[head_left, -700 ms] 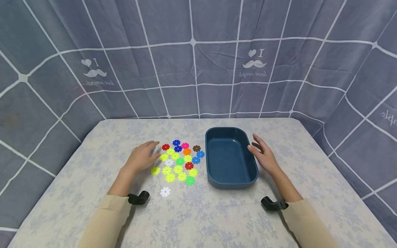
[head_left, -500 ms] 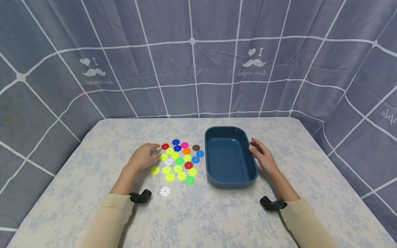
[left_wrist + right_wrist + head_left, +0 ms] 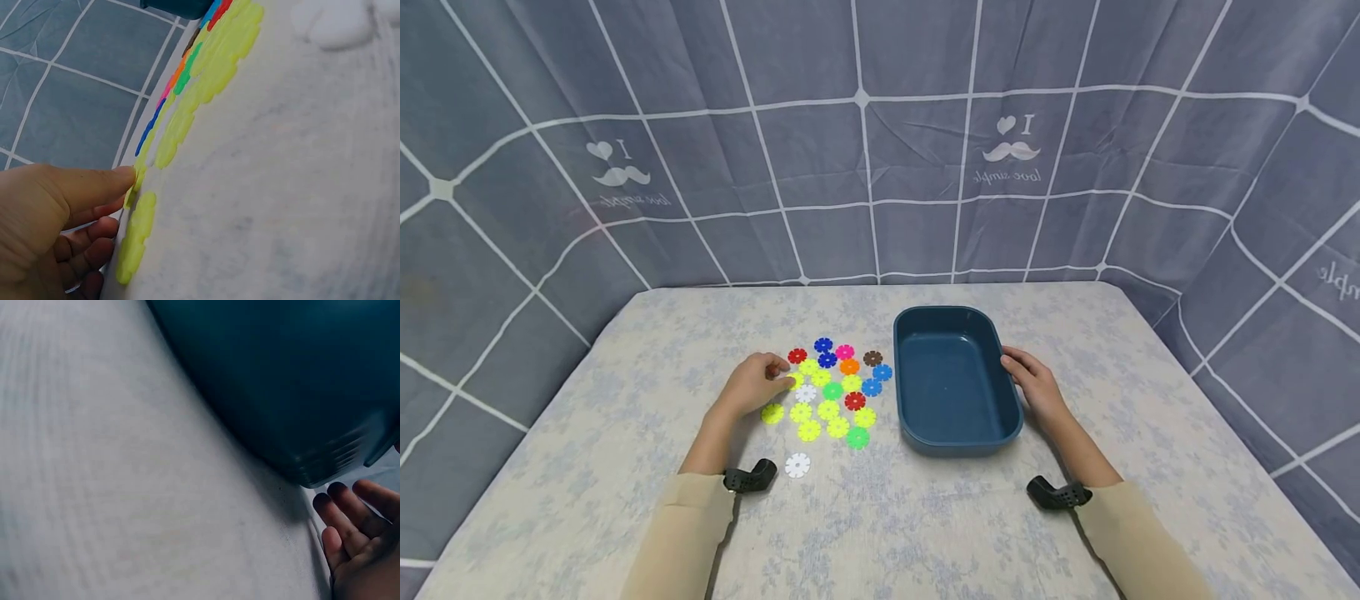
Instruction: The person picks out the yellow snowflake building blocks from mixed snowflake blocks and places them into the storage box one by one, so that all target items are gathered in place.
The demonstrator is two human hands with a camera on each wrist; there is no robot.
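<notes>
In the head view my left hand [image 3: 754, 383] is at the left edge of a group of notched plastic discs. Its thumb and index finger pinch a yellow notched disc [image 3: 129, 198] by the edge, the other fingers curled behind. Another yellow disc [image 3: 136, 239] lies flat just below that hand. My right hand [image 3: 1036, 385] is at the right side of a dark blue plastic basin [image 3: 958, 445], thumb at the rim. In the right wrist view its fingers [image 3: 350, 519] are loosely spread beside the basin's outer wall; the thumb is mostly out of frame.
Several flat discs in yellow, blue, green, red and other colours, such as an orange disc [image 3: 850, 367], lie left of the basin. A white disc [image 3: 797, 465] lies apart, nearer the front. Beyond the pale patterned table [image 3: 880, 533] hangs a grey-blue checked curtain [image 3: 820, 167].
My left hand has moved in slightly and its thumb and index finger have closed on a yellow disc. The right hand has come against the basin's right side. The basin has stayed put.
</notes>
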